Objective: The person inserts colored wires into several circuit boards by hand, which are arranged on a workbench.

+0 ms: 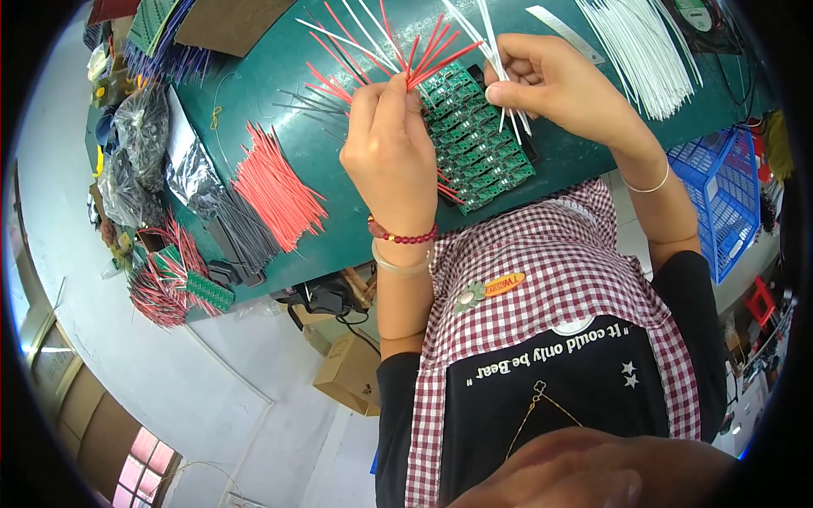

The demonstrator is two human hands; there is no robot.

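Left hand (391,152) is closed in a grip on a fanned bunch of red wires (398,51), held upright over the green tabletop (254,76). Right hand (559,85) is pinched shut on a few white wires (508,110), its fingertips just above the panel of small green circuit boards (478,140). The panel lies flat on the tabletop directly under both hands, partly hidden by the left hand.

Around them: a loose pile of cut red wires (275,186) to the person's left, a pile of grey wires (246,233) beside it, a large sheaf of white wires (644,51) to the right, a blue basket (720,199) off the tabletop edge.

Risks, as I judge them:
- The red bunch is splayed wide; a slack grip could let ends slide out and scatter over the boards.
- The white ends hang thin and close together, so more than one could go down at once, or one could land on the wrong board.
- The left hand covers part of the panel, so placement there would be half blind.
- The panel sits near the tabletop edge; a nudge from a wrist could shift it.
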